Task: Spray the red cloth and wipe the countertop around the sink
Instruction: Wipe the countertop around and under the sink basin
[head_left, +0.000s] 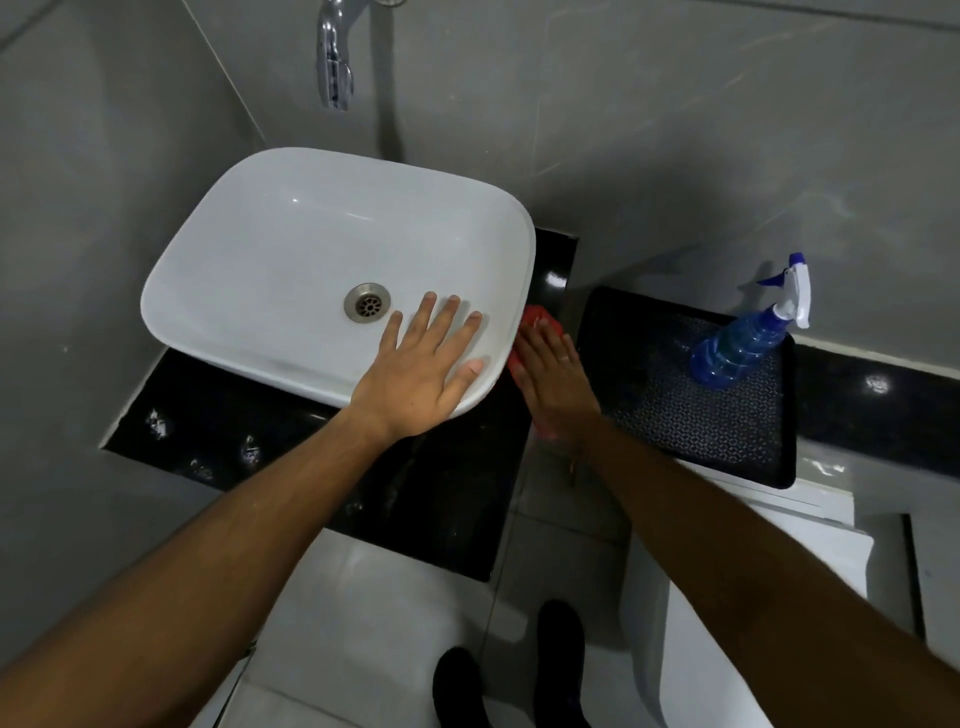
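**Cloth pinned in the gap right of the sink**

Grey tiled walls close in a black table that carries one white sink, with one tap on the wall above it. Your right hand lies flat on the one red cloth, fingers together and stretched out, pressing it down rather than gripping it. You see the cloth only as red at the fingertips, along the hand's left edge and a sliver at the wrist; it sits on the narrow dark strip between the sink's right rim and the black tray. That strip runs away from you toward the wall, and your hand lies along it, so the free line for the wipe looks to be forward or back, not sideways.

Your left hand rests open on the sink's near right corner, fingers spread into the bowl, holding nothing. It is just beside the right hand, yet the right one alone touches the cloth.

One blue spray bottle stands at the tray's far corner, well apart from both hands, untouched. Whether the cloth is wet, you cannot tell.
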